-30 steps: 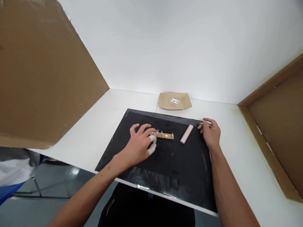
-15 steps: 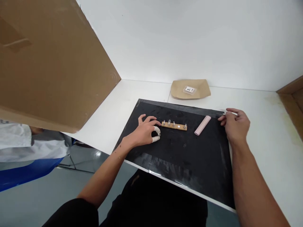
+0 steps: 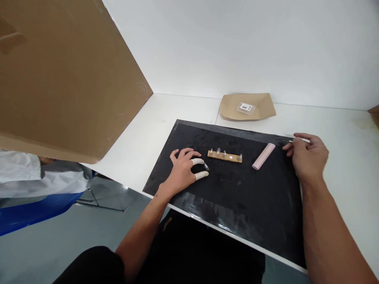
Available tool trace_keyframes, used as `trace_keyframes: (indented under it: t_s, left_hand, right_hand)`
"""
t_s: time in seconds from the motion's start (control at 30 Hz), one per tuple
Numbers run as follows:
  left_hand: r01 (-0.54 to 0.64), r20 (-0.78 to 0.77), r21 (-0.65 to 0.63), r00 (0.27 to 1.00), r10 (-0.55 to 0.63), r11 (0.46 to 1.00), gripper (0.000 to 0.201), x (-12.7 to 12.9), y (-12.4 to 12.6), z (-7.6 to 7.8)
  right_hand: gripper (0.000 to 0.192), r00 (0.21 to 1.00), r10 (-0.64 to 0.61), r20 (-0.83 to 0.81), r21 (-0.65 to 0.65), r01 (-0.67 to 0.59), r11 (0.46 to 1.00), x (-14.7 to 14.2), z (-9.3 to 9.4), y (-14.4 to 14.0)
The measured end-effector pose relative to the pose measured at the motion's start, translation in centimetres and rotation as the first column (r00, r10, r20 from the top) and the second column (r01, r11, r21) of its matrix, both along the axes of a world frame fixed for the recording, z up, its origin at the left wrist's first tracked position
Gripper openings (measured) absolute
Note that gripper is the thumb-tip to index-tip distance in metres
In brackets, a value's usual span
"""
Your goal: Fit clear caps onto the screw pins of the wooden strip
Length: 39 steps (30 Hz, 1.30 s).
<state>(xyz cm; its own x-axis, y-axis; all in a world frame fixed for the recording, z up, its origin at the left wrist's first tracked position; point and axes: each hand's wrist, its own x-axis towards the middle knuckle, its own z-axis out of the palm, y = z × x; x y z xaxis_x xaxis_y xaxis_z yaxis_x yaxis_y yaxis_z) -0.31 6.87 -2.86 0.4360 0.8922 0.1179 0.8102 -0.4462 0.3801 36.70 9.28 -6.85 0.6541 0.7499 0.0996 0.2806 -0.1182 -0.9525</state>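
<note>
My left hand (image 3: 186, 170) is over the black mat (image 3: 237, 205), with white finger covers on its thumb and index finger. Between those two fingertips is a small clear, shiny piece (image 3: 206, 166); its exact kind is too small to make out. Just right of this hand lies a narrow wooden strip (image 3: 227, 156) with several small clear pieces standing on it and a white round spot. At the mat's far right corner, my right hand (image 3: 310, 156) pinches a thin white stick (image 3: 289, 141), mostly hidden by the fingers. A pale pink bar (image 3: 263, 156) lies between the strip and my right hand.
Behind the mat, a brown paper tray (image 3: 262, 112) holds a small clear case (image 3: 245, 108) with a label. A large cardboard panel (image 3: 68, 79) rises at the left. Beyond it, a person's white sleeve (image 3: 20, 169) shows near a blue chair (image 3: 38, 211).
The view has shifted left, so the mat and objects appear farther right. My left thumb and index finger look slightly farther apart, with more of the clear piece showing. My right hand keeps its pinch.
</note>
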Motion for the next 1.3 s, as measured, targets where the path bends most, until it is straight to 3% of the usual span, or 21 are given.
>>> trace_keyframes:
  t_s: [0.17,0.3,0.7,1.0,1.3]
  left_hand:
    - [-0.236,0.105,0.11,0.969,0.225,0.966,0.012,1.7,-1.5,-1.7]
    - [-0.329,0.135,0.124,0.94,0.312,0.936,0.008,2.3,-1.9,-2.2]
    - [-0.321,0.19,0.135,0.937,0.293,0.937,0.008,2.6,-2.0,-2.6]
    - [-0.333,0.214,0.088,0.927,0.309,0.939,0.007,2.7,-2.1,-2.3]
    - [-0.332,0.243,0.067,0.92,0.308,0.941,0.006,2.7,-2.2,-2.4]
  right_hand:
    - [0.025,1.0,-0.011,0.014,-0.019,0.011,1.0,-0.2,0.2,0.0]
    - [0.025,1.0,-0.023,0.019,-0.029,0.023,0.999,-0.4,0.3,-0.1]
    - [0.02,0.997,-0.073,0.012,-0.057,0.074,0.996,-0.6,0.7,0.1]
    - [0.018,0.998,-0.062,-0.007,0.043,0.062,0.997,-0.9,1.0,-0.3]
    - [0.02,0.999,-0.035,-0.004,0.13,0.035,0.991,-0.6,0.1,-0.3]
